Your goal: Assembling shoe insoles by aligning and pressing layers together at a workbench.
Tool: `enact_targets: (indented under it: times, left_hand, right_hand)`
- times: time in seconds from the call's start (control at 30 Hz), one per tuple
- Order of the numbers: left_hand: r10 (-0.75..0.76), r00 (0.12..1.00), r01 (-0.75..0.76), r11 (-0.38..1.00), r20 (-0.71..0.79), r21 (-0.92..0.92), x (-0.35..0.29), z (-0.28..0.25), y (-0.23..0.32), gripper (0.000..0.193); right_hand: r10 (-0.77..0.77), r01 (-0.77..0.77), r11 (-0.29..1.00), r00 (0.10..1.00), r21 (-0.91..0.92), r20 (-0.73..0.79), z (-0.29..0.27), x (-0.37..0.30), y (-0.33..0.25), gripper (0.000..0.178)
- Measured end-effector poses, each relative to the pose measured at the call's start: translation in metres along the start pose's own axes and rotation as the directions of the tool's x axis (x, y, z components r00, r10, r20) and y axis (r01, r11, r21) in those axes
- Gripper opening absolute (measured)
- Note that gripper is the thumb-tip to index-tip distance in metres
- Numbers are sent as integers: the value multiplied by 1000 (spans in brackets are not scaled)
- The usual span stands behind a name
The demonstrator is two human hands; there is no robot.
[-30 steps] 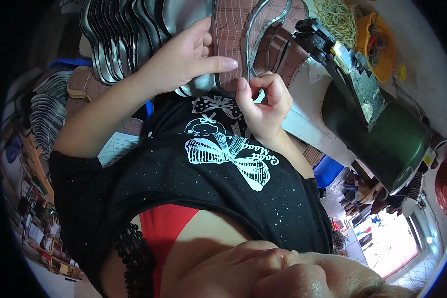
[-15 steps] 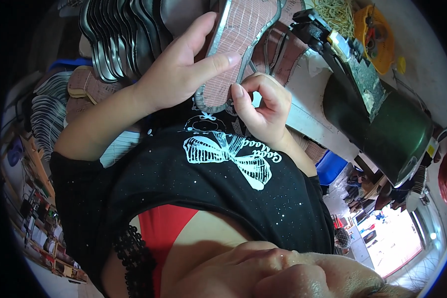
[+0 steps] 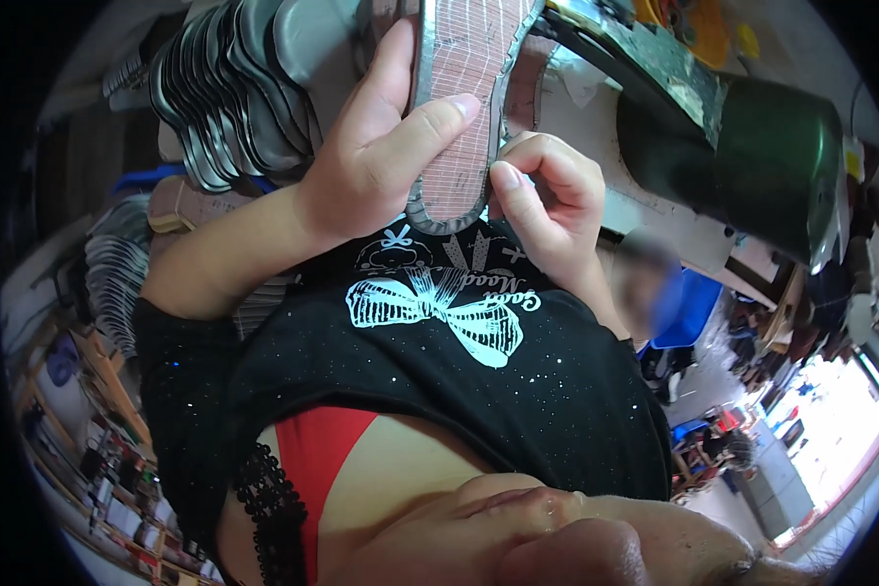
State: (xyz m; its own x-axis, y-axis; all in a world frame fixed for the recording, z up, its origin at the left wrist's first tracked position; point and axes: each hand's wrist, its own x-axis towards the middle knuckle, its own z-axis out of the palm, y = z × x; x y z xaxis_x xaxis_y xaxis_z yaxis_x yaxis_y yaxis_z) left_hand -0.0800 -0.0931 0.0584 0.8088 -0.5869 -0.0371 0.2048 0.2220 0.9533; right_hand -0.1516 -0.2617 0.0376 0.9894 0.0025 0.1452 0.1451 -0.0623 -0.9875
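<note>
A shoe insole [image 3: 454,146] with a reddish-brown, white-lined face and a dark, pleated rim is held up in front of my chest, its rounded end toward me. My left hand [image 3: 371,161] grips it from the left side, thumb pressed flat on the face and fingers along the edge, partly hidden underneath. At the right rim near the rounded end, my right hand [image 3: 557,195] is curled with thumb and forefinger pinched together on the edge. The insole's far end runs out of the view.
To the left stands a row of dark, glossy sole-shaped pieces [image 3: 234,107]; paler layered pieces [image 3: 112,269] sit lower down. A machine with a dark green rounded housing [image 3: 781,161] reaches in from the right. Below it is a blue bin [image 3: 689,308].
The view has shifted. The insole and both hands appear a little lower and further right. My right fingers are slightly farther from the rounded end along the rim; my left hand keeps its hold.
</note>
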Motion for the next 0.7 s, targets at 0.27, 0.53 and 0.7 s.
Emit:
enact_targets:
  times: [0.27, 0.53, 0.7]
  left_hand:
    - [139, 990, -139, 990, -1, 29, 3, 37, 0, 56]
    - [73, 977, -52, 993, 200, -109, 5, 49, -8, 46]
    - [-13, 975, 40, 992, 221, -121, 1, 62, -22, 44]
  right_hand:
    - [-138, 135, 988, 989, -73, -43, -23, -9, -14, 18]
    - [-236, 228, 956, 971, -186, -22, -45, -25, -16, 22]
    - [-113, 131, 989, 965, 64, -236, -46, -35, -5, 31]
